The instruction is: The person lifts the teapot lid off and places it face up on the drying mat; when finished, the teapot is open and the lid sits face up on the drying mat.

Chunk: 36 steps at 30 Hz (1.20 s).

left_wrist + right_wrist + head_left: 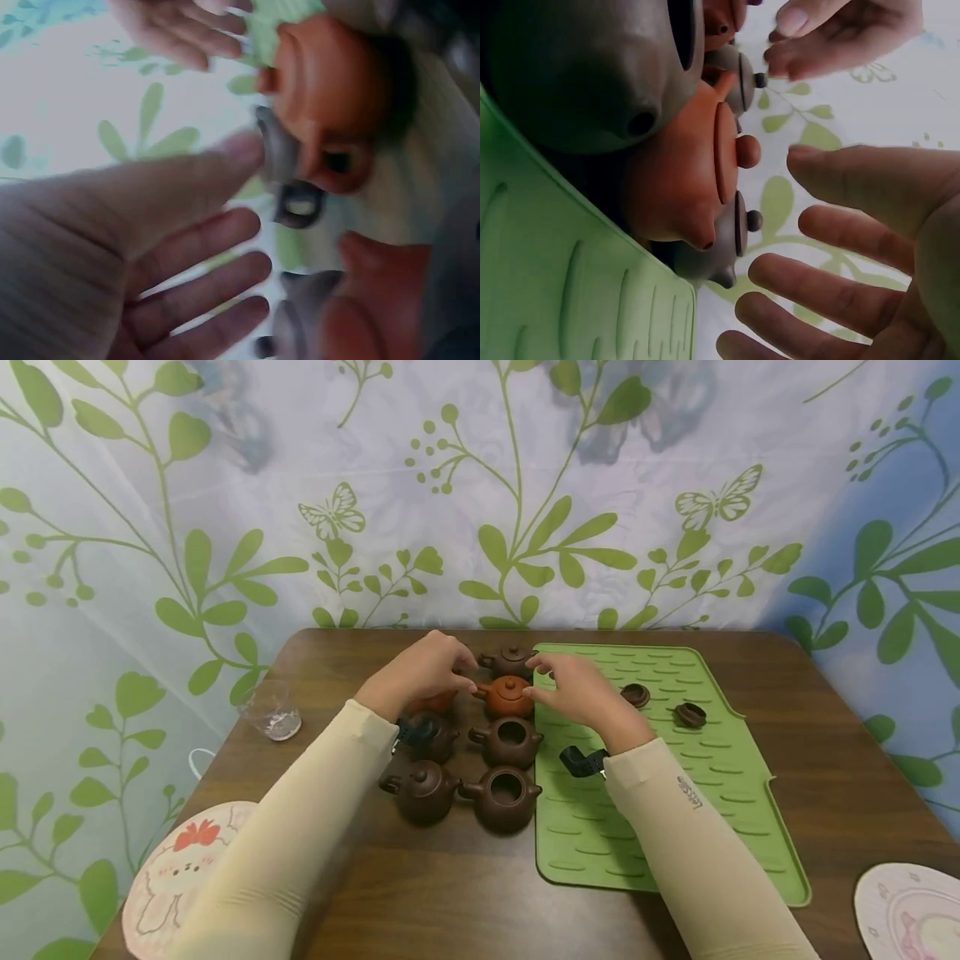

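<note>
A lidded orange teapot (508, 696) stands in the right-hand column of teapots, between my two hands. On its handle side hovers my left hand (429, 670), fingers loosely bent with nothing in them. My right hand (573, 692) hangs at the spout side, its spread fingers (825, 292) also holding nothing. Both thumbs point toward the pot, and the right wrist view shows a gap between its knob and my right thumb. Behind it is a dark brown lidded teapot (513, 660). In front sits a dark teapot (491, 747) without a lid. My left hand partly hides a second orange teapot (435, 703).
Nearer me are another lidless dark teapot (504, 814) and lidded dark teapots, one (425, 793) at front left. Two small dark lids (635, 695) lie on the green ridged mat (600, 860). A glass (279, 720) and a rabbit-patterned round mat (180, 860) are left.
</note>
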Motion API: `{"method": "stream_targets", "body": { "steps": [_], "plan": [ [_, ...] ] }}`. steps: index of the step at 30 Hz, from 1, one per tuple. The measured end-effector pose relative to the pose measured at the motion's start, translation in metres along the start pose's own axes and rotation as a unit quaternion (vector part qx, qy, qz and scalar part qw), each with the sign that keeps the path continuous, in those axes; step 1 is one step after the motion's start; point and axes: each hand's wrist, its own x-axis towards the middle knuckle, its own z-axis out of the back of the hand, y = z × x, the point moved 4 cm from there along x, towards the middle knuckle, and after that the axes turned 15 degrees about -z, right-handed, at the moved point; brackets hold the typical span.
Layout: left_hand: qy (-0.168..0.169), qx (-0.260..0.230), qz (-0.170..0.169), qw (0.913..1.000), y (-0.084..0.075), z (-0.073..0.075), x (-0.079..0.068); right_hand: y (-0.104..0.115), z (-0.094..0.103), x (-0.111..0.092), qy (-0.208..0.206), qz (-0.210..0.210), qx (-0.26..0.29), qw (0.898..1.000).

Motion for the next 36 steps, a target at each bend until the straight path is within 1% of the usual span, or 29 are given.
{"method": "stream_targets", "body": {
  "steps": [4,6,10,16,19,27,32,36],
  "plan": [
    [0.032,-0.035,0.006,0.9989,0.014,-0.012,0.009,0.008,-0.004,0.009,0.023,0.021,-0.018,0.999],
    [0.038,-0.046,0.011,0.9981,0.018,-0.016,0.012,0.010,-0.005,0.013,0.033,0.029,-0.022,0.999],
    [0.030,-0.058,0.025,0.9975,0.024,-0.020,0.016,0.012,-0.007,0.018,0.046,0.040,-0.026,0.998],
    [0.018,-0.070,0.032,0.9969,0.031,-0.024,0.017,0.014,-0.012,0.024,0.063,0.061,-0.035,0.996],
    [0.016,-0.074,0.029,0.9967,0.034,-0.025,0.018,0.015,-0.014,0.026,0.060,0.064,-0.040,0.995],
    [0.019,-0.063,0.014,0.9977,0.040,-0.029,0.019,0.016,-0.017,0.029,0.045,0.071,-0.056,0.995],
    [0.021,-0.062,0.008,0.9979,0.038,-0.030,0.021,0.015,-0.019,0.029,0.035,0.073,-0.056,0.995],
    [0.023,-0.058,0.013,0.9980,0.035,-0.031,0.021,0.014,-0.019,0.028,0.030,0.073,-0.049,0.996]
  ]
}}
